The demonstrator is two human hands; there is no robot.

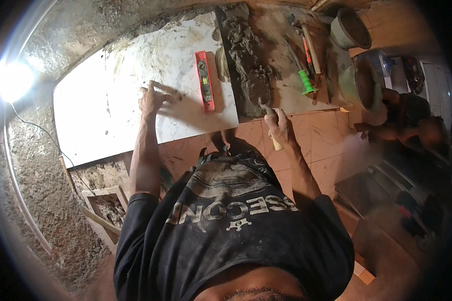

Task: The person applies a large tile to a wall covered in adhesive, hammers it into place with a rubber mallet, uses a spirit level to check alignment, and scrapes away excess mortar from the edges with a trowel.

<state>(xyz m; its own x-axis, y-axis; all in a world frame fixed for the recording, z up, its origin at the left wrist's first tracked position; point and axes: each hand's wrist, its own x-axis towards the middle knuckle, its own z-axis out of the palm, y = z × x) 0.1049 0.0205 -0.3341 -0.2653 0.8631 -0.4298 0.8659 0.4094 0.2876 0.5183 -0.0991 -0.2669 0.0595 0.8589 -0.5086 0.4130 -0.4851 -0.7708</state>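
Observation:
My left hand [151,102] is closed over the white tile slab [130,65], gripping a short wooden-looking piece [159,86] whose exact kind I cannot make out. Right of that hand a red spirit level [204,80] lies on the slab. At the slab's right edge is a strip of wet grey mortar [251,75]. My right hand [281,128] is wrapped round the pale wooden handle of a trowel [277,144], whose tip end reaches the near end of the mortar. Most of the trowel's blade is hidden.
Past the mortar lie a hammer [311,47] and a green-handled chisel [306,83]. Two buckets, one far [350,30] and one nearer [359,85], stand at the right. Another person [407,118] is beyond them. A bright lamp [12,83] and wooden frame [105,205] are at left.

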